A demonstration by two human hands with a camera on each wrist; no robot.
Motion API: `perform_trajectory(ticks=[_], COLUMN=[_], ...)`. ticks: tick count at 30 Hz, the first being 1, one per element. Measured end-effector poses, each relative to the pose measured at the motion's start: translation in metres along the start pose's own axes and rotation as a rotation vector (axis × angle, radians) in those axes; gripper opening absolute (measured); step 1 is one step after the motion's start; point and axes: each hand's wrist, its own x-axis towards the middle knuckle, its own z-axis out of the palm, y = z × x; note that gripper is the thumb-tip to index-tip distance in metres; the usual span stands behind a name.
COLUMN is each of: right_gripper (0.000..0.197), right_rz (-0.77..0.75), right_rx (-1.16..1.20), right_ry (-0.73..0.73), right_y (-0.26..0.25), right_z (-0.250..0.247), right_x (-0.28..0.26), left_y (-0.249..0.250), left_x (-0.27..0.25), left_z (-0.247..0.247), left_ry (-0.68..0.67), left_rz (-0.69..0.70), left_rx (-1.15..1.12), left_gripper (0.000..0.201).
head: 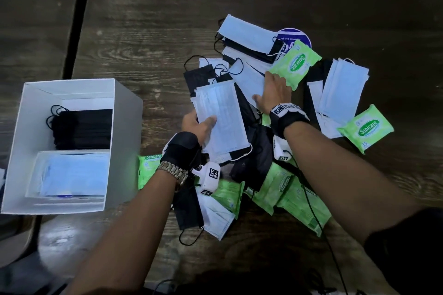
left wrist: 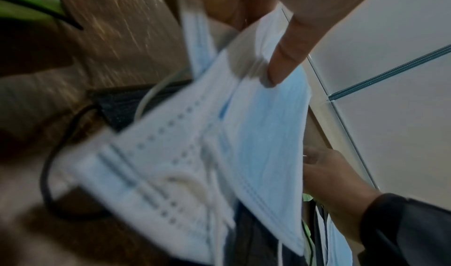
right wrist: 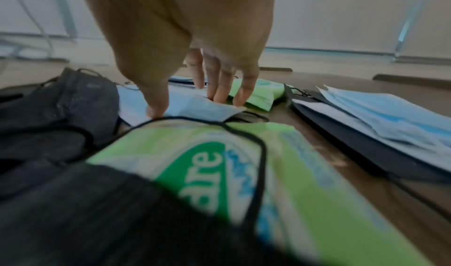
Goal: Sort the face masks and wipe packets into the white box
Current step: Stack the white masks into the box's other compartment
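Currently I count five green wipe packets in the head view: one at the far side of the pile (head: pixel 295 64), one at the right edge (head: pixel 366 128), one partly hidden under my left wrist (head: pixel 146 170), and two overlapping near my right forearm (head: pixel 282 189). Each readable face says "Sanicare"; the far one also shows "15". In the right wrist view only "are" is legible on the nearest packet (right wrist: pixel 244 175).

Loose masks: too overlapped for an exact count; black ones (head: pixel 199 74) and light blue ones (head: pixel 342 88) lie mixed on the wooden table (head: pixel 143 19). A round blue sticker (head: pixel 291 36) peeks from under the far masks; its writing is unreadable.

White box (head: pixel 21 132) stands at the left, two compartments: far one holds a stack of black masks (head: pixel 82 129), near one a stack of blue masks (head: pixel 74 172).

Left hand (head: pixel 200 128) grasps a small stack of blue masks (head: pixel 220 115), thumb on top, lifted just above the pile. Right hand (head: pixel 274 94) is released, fingers (right wrist: pixel 220 88) straight, resting on a blue mask (right wrist: pixel 195 106) beside the far packet.
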Motion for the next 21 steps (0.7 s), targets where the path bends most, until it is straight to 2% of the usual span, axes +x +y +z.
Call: perform_trajectory(ticks=[4,8,9,12,17,19,21], right_gripper=[0.05,0.024,0.021,0.022,0.023,0.019,0.013], right_rz=[0.036,0.035,0.044,0.035,-0.031,-0.105,-0.09], right_rx=[0.048,0.064,0.077,0.137,0.272,0.56,0.892], right_ry=[0.038,0.149,0.195,0.34,0.545,0.511,0.347], right_y=[-0.003,-0.004,-0.007,-0.011,-0.007,-0.006,-0.01], right_z=[0.003,-0.003,-0.007,-0.02,-0.042,-0.05,-0.06], right_x=[0.006,0.0,-0.004,-0.02,-0.048,-0.059,-0.073], left_y=[-0.007,-0.014,-0.014,-0.019,-0.011,-0.005,-0.003], left_x=[0.008,0.013,0.013,0.021,0.014,0.009,0.005], left_z=[-0.006,-0.015,-0.014,-0.008,0.0,0.002,0.004], left_ry=[0.044,0.016,0.005,-0.03,-0.003,-0.023,-0.023], left_rz=[0.006,0.146,0.16,0.12,0.019,-0.002,0.023], left_rx=[0.019,0.055,0.103,0.096,0.106,0.118,0.111], left_gripper=[0.038,0.076,0.075,0.044,0.027,0.024,0.022])
